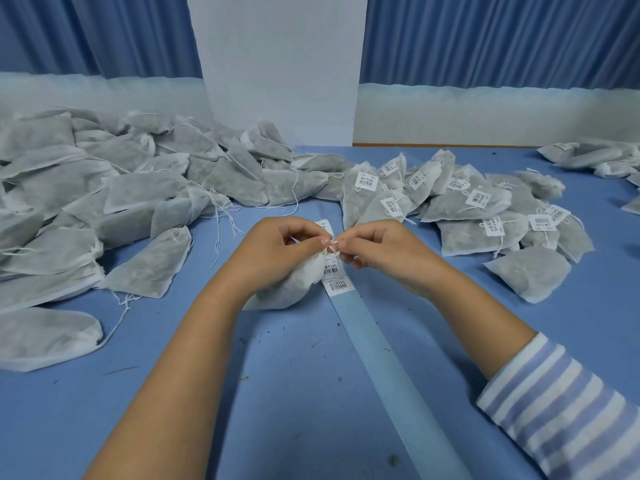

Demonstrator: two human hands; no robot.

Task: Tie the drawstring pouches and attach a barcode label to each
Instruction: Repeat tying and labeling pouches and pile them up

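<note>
Forearms (194,341) meet over the worktop (277,393), left grip (277,252) and right grip (381,251) pinching the drawstring (331,247) of a pouch (294,289) atop the label strip (337,284); a labelled pile (467,209) lies right, a larger unlabelled heap (104,188) left, so most work likely remains.

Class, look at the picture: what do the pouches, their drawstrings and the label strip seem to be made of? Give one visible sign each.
Pouches: likely thin non-woven fabric, matte, semi-sheer; dark filling shows through. Drawstrings: thin white thread, possibly cotton; they lie limp and kinked. Label strip: smooth pale-blue backing paper, probably coated, carrying white printed labels.
</note>
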